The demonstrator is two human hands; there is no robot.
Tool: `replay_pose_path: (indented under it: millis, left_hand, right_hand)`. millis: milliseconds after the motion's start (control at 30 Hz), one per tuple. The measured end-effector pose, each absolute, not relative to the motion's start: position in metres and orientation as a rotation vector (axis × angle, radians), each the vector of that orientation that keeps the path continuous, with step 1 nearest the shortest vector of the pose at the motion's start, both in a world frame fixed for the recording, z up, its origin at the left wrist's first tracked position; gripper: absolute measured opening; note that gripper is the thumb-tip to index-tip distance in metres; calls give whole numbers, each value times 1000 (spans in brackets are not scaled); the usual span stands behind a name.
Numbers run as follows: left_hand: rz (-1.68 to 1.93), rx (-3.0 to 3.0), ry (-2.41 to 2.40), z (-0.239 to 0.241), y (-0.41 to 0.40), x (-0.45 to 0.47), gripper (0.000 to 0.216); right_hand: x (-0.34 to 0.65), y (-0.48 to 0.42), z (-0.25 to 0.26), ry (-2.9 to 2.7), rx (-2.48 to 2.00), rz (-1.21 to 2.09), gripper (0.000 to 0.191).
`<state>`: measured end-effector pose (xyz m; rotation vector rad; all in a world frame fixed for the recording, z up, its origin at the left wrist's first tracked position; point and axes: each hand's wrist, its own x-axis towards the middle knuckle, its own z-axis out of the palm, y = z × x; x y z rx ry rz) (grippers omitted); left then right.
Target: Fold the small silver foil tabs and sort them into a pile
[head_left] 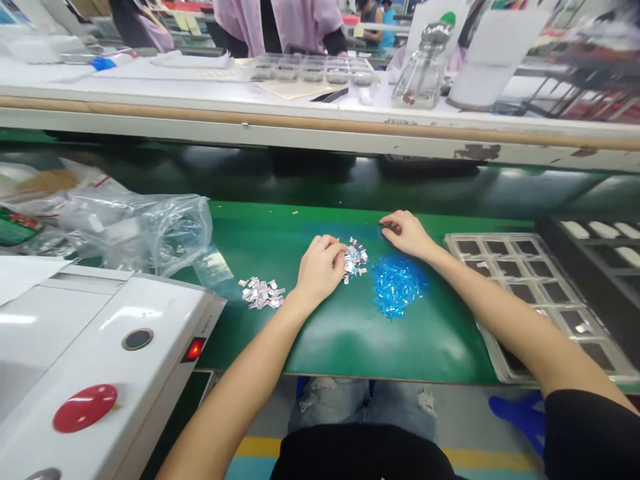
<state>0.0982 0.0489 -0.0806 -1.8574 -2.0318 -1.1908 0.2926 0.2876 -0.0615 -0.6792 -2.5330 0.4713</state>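
My left hand (321, 268) is closed, its fingers curled at the left edge of a pile of small whitish-silver rectangular pieces (356, 257). Whatever the fingertips pinch is hidden. Beyond a heap of tiny shiny blue film pieces (397, 285), my right hand (406, 233) hovers or rests low near the back of the green work surface (330, 340). Its thumb and fingers are curved with a gap between the tips, and nothing shows in them. A second pile of the whitish pieces (261, 293) lies left of my left wrist.
Clear plastic bags (140, 227) lie at the left, behind a white machine (165, 333) with a red button (85, 408). Under my right forearm sits a compartment tray (523, 267) with dark pieces. A raised shelf (200, 120) crosses the back; a person in pink (295, 27) stands beyond.
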Motion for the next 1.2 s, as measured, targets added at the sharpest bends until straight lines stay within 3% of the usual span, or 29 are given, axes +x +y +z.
replay_pose_path:
  millis: [267,567,1100,1133,1200]
  left_hand:
    - [-1197,-1680,-2058,-47,1,81,25]
    - [-526,-1555,-2387,-65,-107,87,30]
    - [-555,-1682,-2528,-53,-100,73,16]
    - [-527,-1691,-2555,-50,-97,74,18]
    - [-440,-1712,-2606,-42,-92,73,25]
  right_hand:
    - [287,293,-77,-2559,-646,344,38]
    - [282,299,-79,-2593,-622,357,34]
    - [277,310,-69,-2481,-747,387,15]
    - [277,316,-73,-2457,-732,400,15]
    - [275,323,-80,-2363,-648,422,46]
